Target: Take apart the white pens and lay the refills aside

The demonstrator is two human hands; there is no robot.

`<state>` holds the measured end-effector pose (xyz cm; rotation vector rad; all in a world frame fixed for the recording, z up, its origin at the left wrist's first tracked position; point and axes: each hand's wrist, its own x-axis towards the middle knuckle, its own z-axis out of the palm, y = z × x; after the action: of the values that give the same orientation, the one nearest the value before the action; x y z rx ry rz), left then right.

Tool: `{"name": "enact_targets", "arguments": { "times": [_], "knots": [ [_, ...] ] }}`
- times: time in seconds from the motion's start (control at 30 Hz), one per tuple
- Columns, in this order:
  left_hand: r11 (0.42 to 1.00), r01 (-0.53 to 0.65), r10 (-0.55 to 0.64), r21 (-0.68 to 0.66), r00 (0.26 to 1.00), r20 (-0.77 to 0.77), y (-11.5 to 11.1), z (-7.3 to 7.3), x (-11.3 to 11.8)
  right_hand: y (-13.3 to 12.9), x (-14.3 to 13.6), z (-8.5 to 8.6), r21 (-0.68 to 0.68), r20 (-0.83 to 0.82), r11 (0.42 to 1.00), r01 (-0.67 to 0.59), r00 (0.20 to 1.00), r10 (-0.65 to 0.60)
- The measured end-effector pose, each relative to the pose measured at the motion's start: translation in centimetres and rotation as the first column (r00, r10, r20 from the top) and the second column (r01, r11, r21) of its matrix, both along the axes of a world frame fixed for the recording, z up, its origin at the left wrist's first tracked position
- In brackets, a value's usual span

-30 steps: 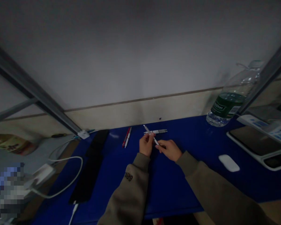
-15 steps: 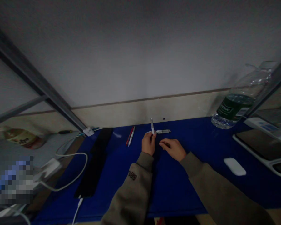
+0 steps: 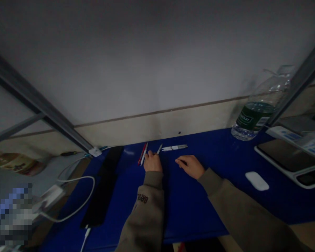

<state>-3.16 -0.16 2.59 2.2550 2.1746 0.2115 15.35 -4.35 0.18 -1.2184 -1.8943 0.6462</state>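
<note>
- The left hand (image 3: 152,162) is lying palm-down over the bench (image 3: 183,206); its back is hiding most of the fingers.
- A grey-ended pen (image 3: 160,148) is projecting past the left hand on the thumb side. The rest of its barrel is not showing, so whether the fingers are gripping it cannot be told.
- A red pen (image 3: 142,154) and a white pen (image 3: 143,160) are lying side by side, slanted, just left of that hand. Contact between the fingers and the white pen is remaining unclear.
- A pair of pens (image 3: 175,147) is lying crosswise to the right.
- The right hand (image 3: 191,166) is staying apart from the pens, its fingers curling loosely closed with nothing visible in them.
- Judged step: the left hand is positioning the grey-ended pen near the white pen.
- Good practice: guiding by the barrel, keeping the fingers low and light, and matching the neighbouring slant.
- Caution: slim barrels are probably rolling easily when nudged.
</note>
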Motion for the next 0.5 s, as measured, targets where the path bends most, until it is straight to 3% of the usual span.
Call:
{"name": "enact_targets", "arguments": {
  "times": [0.27,0.5],
  "knots": [
    [0.985,-0.113,0.129,0.133,0.985,-0.118,0.2,0.0,-0.5,0.0,0.0,0.3,-0.021,0.082,1.000,0.016,0.997,-0.014],
    [0.989,-0.120,0.125,0.090,0.991,-0.048,0.2,0.7,-1.1,0.0,0.0,0.1,-0.014,0.090,1.000,0.015,0.996,-0.013]
  ]
}}
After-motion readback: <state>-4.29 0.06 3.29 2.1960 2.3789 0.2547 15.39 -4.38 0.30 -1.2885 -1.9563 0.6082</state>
